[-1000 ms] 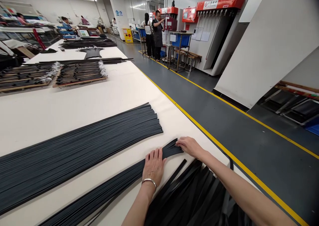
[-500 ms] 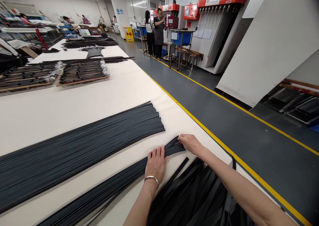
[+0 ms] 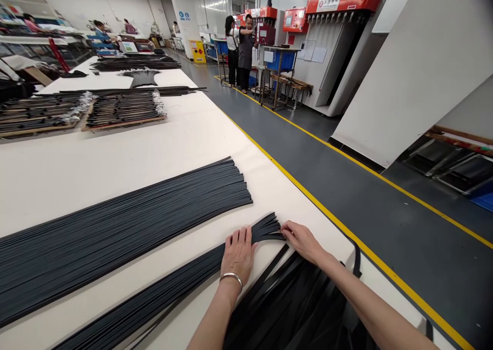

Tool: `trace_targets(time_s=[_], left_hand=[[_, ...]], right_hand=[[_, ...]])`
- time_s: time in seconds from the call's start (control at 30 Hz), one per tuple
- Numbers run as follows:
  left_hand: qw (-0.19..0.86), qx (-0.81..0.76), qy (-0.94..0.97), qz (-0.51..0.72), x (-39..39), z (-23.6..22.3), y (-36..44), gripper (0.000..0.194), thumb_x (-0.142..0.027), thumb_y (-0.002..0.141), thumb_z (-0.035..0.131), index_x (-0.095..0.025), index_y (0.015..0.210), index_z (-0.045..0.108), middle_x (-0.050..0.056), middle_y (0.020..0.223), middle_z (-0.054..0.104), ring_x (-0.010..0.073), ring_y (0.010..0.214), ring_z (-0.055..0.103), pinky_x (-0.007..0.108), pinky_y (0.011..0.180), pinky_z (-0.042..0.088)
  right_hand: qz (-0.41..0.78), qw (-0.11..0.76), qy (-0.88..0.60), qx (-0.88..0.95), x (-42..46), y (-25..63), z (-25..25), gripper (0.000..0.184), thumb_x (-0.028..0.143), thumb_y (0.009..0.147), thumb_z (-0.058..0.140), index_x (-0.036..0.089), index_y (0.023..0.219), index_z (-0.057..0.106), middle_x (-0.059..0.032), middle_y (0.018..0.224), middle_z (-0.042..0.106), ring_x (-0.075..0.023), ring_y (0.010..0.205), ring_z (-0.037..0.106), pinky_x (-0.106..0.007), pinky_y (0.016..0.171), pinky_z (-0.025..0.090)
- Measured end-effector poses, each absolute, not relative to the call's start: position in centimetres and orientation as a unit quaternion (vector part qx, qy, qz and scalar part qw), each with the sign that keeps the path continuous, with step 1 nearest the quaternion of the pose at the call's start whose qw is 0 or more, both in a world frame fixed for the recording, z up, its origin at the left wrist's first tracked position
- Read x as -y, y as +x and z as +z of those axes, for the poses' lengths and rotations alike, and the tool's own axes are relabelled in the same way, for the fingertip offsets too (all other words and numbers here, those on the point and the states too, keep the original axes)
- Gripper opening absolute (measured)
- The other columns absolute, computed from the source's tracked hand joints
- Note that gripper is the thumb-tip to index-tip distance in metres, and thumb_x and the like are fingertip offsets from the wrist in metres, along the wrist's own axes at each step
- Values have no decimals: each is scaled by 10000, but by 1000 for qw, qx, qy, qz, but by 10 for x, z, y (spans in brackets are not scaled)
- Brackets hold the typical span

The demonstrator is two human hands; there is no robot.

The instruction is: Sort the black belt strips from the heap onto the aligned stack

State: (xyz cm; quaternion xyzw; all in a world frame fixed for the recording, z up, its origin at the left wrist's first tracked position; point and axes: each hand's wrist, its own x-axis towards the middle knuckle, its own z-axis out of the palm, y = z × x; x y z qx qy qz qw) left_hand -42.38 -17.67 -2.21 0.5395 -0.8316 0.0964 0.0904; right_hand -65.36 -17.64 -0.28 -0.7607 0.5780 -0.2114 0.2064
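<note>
A narrow bundle of long black strips (image 3: 154, 293) lies along the white table. My left hand (image 3: 239, 250), with a silver bangle at the wrist, rests over this bundle near its end, fingers across the top and thumb on the near side, gripping it. Beyond that hand the strip ends fan out. My right hand (image 3: 302, 239) is closed in a pinch at the near ends of the fan; its fingertips partly hide what they hold. A wide, flat row of black strips (image 3: 127, 226) lies just beyond. Loose black strips (image 3: 292, 298) are heaped under my right forearm.
The white table (image 3: 192, 134) ends at the right beside a grey floor with yellow lines. Farther along it lie trays of bundled strips (image 3: 125, 108) and more dark strips (image 3: 136, 63). Two people (image 3: 239, 52) stand by red machines across the aisle; others sit at the back left.
My right hand has moved slightly down and toward the near side of the strip ends. The ends have spread into a wider fan. My left hand stays on the bundle.
</note>
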Motion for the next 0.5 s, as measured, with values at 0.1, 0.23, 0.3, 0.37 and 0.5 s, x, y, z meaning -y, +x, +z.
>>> trace_targets(time_s=[0.1,0.23,0.3,0.37,0.5], left_hand=[[92,832,538,98,177,-22,-423,458,-308,937,401,-104,1347,410,133,1236,514,274,1062,441,437,906,368],[93,834,535,97,177,-22,-423,451,-307,942,387,-114,1348,411,130,1243,513,269,1058,444,433,904,368],[91,834,536,96,177,-21,-423,445,-306,945,379,-122,1348,413,127,1244,514,267,1059,446,429,904,368],[89,833,538,95,177,-21,-423,449,-308,943,387,-118,1349,413,126,1241,517,268,1059,448,430,905,369],[96,828,544,95,176,-22,-421,445,-311,929,426,-139,1339,430,120,1239,521,268,1070,454,437,920,366]], right_hand=[[-148,156,-797,-564,184,-652,1,229,258,953,357,225,999,579,-15,968,661,-157,894,602,-257,761,420],[-119,122,-810,-561,195,-646,3,200,293,934,435,237,947,626,-25,920,667,-182,876,602,-283,766,406],[-106,107,-818,-555,199,-645,4,181,283,922,459,237,895,632,-26,886,657,-180,873,594,-281,760,400],[-98,92,-819,-557,200,-648,5,179,265,919,459,232,875,629,-29,862,645,-179,870,587,-279,752,400],[-99,65,-806,-580,194,-657,9,228,288,945,403,245,933,627,-26,889,637,-175,842,591,-290,732,430]])
